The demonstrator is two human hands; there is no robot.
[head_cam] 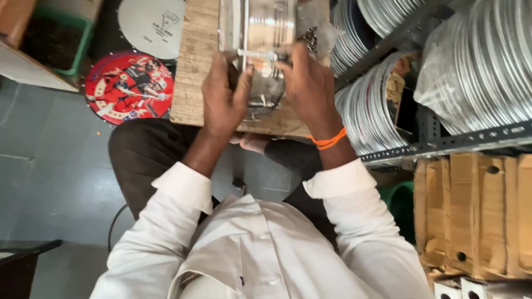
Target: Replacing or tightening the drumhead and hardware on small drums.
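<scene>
A shiny metal drum shell point(260, 27) with lug fittings stands on a wooden block point(194, 66) in front of my knees. My left hand point(221, 97) grips its near left side, thumb pressed on a metal fitting. My right hand point(307, 83), with an orange thread at the wrist, holds the near right side. Both hands touch the shell's lower rim, where a small bracket point(260, 102) shows between them. The top of the shell is cut off by the frame edge.
A red printed drum head point(128, 87) and a white drum head point(152, 22) lie on the grey floor at left. Metal racks point(454, 144) packed with silver hoops point(487, 61) fill the right. Wooden crates point(476, 210) stand at lower right, a green bin point(55, 39) at upper left.
</scene>
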